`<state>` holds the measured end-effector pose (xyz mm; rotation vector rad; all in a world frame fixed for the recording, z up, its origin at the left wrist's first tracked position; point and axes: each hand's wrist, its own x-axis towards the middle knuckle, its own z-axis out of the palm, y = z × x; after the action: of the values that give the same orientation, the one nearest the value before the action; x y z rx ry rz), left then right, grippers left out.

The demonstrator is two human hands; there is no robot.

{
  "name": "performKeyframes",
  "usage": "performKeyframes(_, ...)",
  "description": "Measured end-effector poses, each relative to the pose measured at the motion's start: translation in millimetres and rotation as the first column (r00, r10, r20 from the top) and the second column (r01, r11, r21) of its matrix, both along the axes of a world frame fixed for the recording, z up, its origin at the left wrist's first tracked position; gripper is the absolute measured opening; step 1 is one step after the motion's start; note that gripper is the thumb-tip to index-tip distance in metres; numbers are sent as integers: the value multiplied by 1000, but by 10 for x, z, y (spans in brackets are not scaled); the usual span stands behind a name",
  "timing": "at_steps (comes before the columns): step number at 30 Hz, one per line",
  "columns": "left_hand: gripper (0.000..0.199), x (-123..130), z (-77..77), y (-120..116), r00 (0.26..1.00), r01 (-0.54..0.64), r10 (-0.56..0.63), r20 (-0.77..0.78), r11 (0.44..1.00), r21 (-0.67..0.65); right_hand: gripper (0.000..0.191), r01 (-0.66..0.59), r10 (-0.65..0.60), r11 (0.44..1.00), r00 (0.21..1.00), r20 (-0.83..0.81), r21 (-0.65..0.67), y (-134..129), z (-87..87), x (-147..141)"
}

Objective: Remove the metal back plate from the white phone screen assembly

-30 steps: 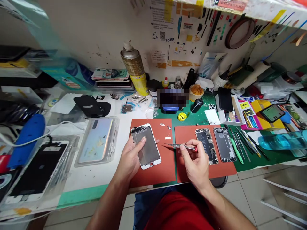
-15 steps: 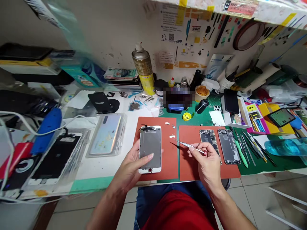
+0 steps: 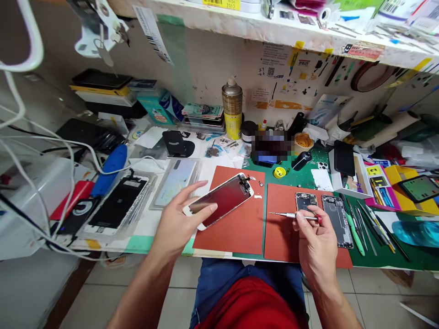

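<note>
My left hand [image 3: 181, 219] grips the lower end of a white-framed phone screen [image 3: 226, 198], thumb across its grey back. The screen is tilted over the left reddish-brown mat [image 3: 236, 237], its flex cables pointing up and right. In my right hand [image 3: 313, 228] a slim silver screwdriver with a red end [image 3: 288, 214] is pinched, its tip pointing left over the right mat [image 3: 279, 242]. Just behind that hand lies an opened phone body [image 3: 303, 201], partly covered by my fingers. Another phone housing [image 3: 338, 219] lies beside it. Small white parts [image 3: 258, 197] rest on the left mat.
Tweezers and a green pry tool [image 3: 355, 235] lie at the right. On the left are a bagged phone screen [image 3: 115, 203], a pale phone [image 3: 176, 183] and white cables [image 3: 65, 137]. A spray can [image 3: 232, 109] stands at the back under a shelf [image 3: 240, 29].
My left hand has tipped the screen from upright to slanting up and right. The screwdriver has turned nearly level in my right hand. The camera view has shifted left and up.
</note>
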<state>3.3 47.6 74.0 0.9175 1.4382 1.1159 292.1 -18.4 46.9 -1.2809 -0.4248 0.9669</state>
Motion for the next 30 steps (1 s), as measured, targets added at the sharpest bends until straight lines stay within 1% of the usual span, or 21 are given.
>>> performKeyframes(2, 79, 6, 3, 47, 987, -104, 95, 132, 993, 62, 55, -8, 8, 1000, 1000, 2, -10, -10, 15, -5)
performKeyframes(5, 62, 93, -52, 110, 920, -221, 186, 344, 973, 65, 56, -16, 16, 1000, 1000, -3, -3, -20, 36, 9)
performKeyframes(8, 49, 218, -142, 170, 845, -248, 222, 487, 969, -11, 56, -13, 13, 1000, 1000, -15, 8, -24, 43, 30)
performKeyframes(12, 39, 347, -220, 224, 720, -337, 366, 590, 927, -165, 56, -20, 20, 1000, 1000, -19, 9, -24, 58, 20)
performKeyframes(14, 34, 388, -238, 216, 685, -302, 372, 627, 927, -221, 57, -21, 21, 1000, 1000, -22, -1, -23, 74, -3)
performKeyframes(16, 34, 425, -267, 182, 690, -204, 308, 656, 951, -232, 57, -31, 30, 999, 999, -23, -11, -19, 90, -31)
performKeyframes(18, 38, 463, -316, 136, 711, -127, 233, 663, 970, -205, 56, -47, 47, 999, 999, -18, -9, -12, 96, -59)
performKeyframes(20, 41, 501, -375, 92, 737, -100, 185, 651, 981, -166, 54, -62, 62, 998, 998, 3, 2, -7, 90, -88)
performKeyframes(23, 46, 536, -441, 45, 768, -101, 164, 619, 986, -136, 47, -93, 92, 996, 994, 56, 15, -14, 66, -145)
performKeyframes(25, 59, 536, -459, 23, 796, -79, 145, 587, 988, -136, 42, -118, 115, 993, 989, 96, 21, -31, 55, -197)
performKeyframes(28, 92, 513, -472, -3, 831, 1, 83, 551, 989, -151, 38, -145, 138, 989, 979, 153, 37, -64, 66, -290)
performKeyframes(30, 104, 498, -487, -13, 835, 41, 50, 549, 988, -152, 35, -166, 155, 985, 970, 187, 48, -81, 85, -352)
